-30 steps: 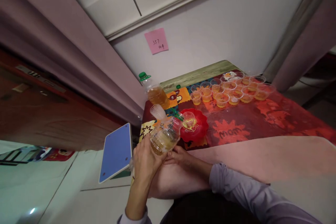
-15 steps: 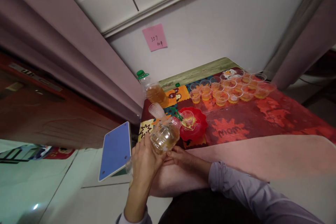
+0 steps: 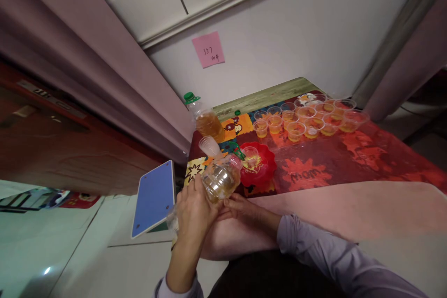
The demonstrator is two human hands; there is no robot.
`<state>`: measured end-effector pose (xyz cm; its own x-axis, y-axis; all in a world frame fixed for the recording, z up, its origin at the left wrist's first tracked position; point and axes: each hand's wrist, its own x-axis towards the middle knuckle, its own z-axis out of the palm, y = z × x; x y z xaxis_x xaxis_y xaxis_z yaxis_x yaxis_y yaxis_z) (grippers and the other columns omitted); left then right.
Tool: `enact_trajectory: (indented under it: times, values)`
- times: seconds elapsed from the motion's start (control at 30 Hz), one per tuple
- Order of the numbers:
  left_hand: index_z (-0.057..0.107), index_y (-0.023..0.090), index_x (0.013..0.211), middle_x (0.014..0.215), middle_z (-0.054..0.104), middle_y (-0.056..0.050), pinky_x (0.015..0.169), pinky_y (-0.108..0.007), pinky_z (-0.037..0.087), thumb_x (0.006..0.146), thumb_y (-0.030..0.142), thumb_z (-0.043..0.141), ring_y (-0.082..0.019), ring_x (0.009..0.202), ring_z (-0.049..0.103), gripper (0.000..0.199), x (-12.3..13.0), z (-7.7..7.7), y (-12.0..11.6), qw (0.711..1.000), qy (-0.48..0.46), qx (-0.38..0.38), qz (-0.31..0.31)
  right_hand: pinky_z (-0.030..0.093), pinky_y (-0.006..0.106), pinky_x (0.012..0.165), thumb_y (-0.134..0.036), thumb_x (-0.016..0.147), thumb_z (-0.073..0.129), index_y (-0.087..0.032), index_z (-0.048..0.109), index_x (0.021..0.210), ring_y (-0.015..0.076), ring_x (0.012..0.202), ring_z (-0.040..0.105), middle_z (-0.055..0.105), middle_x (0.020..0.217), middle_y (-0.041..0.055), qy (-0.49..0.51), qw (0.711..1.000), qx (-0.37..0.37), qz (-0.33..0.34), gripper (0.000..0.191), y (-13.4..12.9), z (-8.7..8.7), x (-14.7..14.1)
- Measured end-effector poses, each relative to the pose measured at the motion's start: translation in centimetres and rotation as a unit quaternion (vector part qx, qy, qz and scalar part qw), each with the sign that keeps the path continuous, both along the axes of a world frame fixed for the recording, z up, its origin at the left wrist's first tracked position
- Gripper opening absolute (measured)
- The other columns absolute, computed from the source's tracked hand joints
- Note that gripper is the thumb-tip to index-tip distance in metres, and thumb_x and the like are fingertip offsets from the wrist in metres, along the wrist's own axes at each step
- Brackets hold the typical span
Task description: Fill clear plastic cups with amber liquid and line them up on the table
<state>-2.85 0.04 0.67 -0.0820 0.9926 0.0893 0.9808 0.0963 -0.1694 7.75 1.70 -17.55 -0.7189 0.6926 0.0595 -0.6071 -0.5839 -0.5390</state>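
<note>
A clear plastic bottle [image 3: 223, 178] with pale yellow liquid lies tilted, its neck pointing at a red scalloped bowl [image 3: 266, 167]. My left hand [image 3: 196, 205] is wrapped round the bottle's near left side. Below it my right hand [image 3: 240, 208] supports the bottle from underneath, its fingers partly hidden. In the bowl stands a clear plastic cup [image 3: 250, 154], close to the bottle's mouth. A green plastic ring or handle [image 3: 238, 151] shows at the neck. Just beyond the bottle is a stack of clear cups [image 3: 210, 146].
A larger bottle of amber liquid with a green cap [image 3: 209, 125] stands at the table's back left. Several cups of yellow liquid [image 3: 296, 131] are grouped at the back right. A small green cap [image 3: 237, 112] lies between. A blue board [image 3: 153, 198] stands left of the table.
My hands and the bottle hold almost the same pose. The whole view has shifted slightly; nothing else visibly differs.
</note>
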Motion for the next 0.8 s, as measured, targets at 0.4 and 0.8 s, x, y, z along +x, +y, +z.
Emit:
enact_trajectory:
  times: [0.4,0.8]
  values:
    - [0.051,0.009,0.149,0.128,0.073,-0.021,0.097,-0.047,0.048,0.081,0.041,0.082,-0.040,0.121,0.068,0.082,0.1,0.1,0.1,1.000,0.007,-0.003,-0.011,0.055,0.054,0.107,-0.062,0.079,0.094,-0.019,0.073,0.121,0.0264,0.098,0.078,0.081,0.106,0.0088,-0.004,1.000,-0.011,-0.010,0.063,0.0,-0.3,-0.4]
    - [0.052,0.006,0.149,0.128,0.074,-0.021,0.100,-0.046,0.049,0.082,0.040,0.084,-0.040,0.122,0.068,0.081,1.2,1.2,0.2,0.999,0.018,-0.029,0.005,0.058,0.049,0.101,-0.063,0.079,0.093,-0.019,0.074,0.122,0.0258,0.102,0.077,0.080,0.113,0.0107,0.003,1.000,-0.010,-0.013,0.064,-0.1,-0.4,-0.4]
